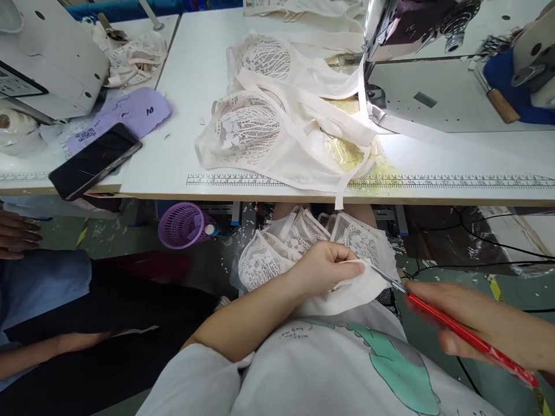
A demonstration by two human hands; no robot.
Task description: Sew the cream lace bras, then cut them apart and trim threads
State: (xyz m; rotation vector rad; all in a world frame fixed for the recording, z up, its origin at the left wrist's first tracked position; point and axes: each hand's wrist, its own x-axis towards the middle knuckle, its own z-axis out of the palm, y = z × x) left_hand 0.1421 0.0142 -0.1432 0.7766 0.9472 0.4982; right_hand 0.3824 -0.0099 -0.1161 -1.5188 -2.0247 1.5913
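Note:
Over my lap, my left hand (332, 267) is closed, pinching the edge of a white bra (359, 289) between thumb and fingers. The bra's lace cups spread out over my knees, partly covered by my hand and forearm. My right hand (468, 315), at the right, grips red-handled scissors (459, 329), seen edge-on. Their metal tip (385, 278) points left and lies against the cloth beside my left thumb. Whether the blades are apart, I cannot tell. More white lace bras (260, 124) lie on the table ahead, with a strap hanging over its front edge.
A sewing machine (407, 26) stands at the table's back right, with a wooden-handled tool (503, 105) near it. At left lie a black phone (97, 162) and purple paper (143, 110). A purple basket (180, 226) is below. Another person's hand (17, 234) shows far left.

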